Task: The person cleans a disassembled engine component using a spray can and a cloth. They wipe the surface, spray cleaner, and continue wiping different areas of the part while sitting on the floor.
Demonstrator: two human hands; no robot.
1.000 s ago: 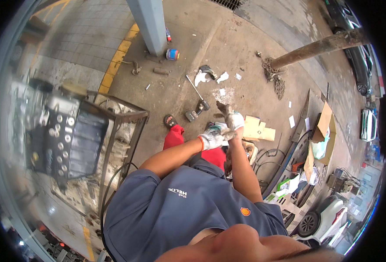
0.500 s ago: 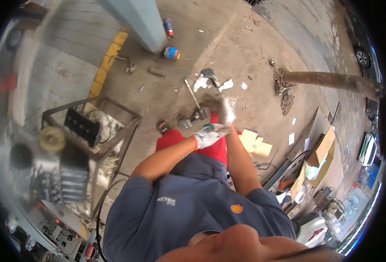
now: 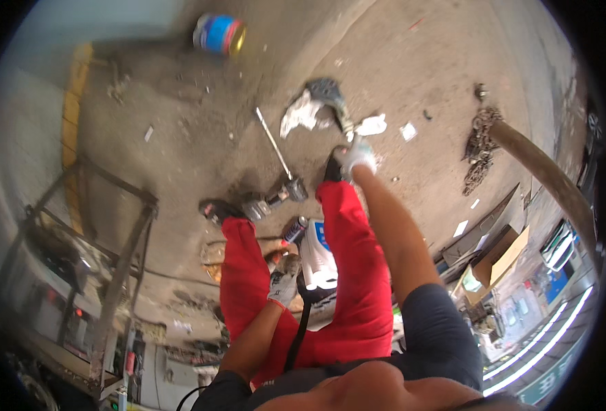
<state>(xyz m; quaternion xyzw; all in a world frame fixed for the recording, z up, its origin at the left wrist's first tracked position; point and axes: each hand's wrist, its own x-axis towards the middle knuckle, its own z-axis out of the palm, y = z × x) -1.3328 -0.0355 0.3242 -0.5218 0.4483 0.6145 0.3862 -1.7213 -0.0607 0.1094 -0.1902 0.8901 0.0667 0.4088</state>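
Observation:
My right hand (image 3: 359, 156), in a white glove, is stretched down to the floor beside my right shoe (image 3: 333, 166). Motion smears its fingers. Just beyond it lies a dark curved metal part (image 3: 327, 92) with crumpled white paper (image 3: 301, 115) at its left. A second scrap of white paper (image 3: 371, 125) is close to the fingertips. Against the inside of my left leg rests my left hand (image 3: 284, 279), gloved and holding nothing that I can see. Between my shoes lies a power tool (image 3: 275, 197) with a long metal bar (image 3: 273, 142).
A blue can (image 3: 219, 34) lies far left. Between my legs are a white jug (image 3: 319, 255) and a spray can (image 3: 295, 229). A metal frame (image 3: 121, 274) stands left. Right are a pole (image 3: 543, 157), a chain (image 3: 480, 147) and a cardboard box (image 3: 498, 264).
My hands were together at the gloves and have separated. The right has reached down to the floor; the left has dropped to my left leg. My body has bent, bringing the floor closer.

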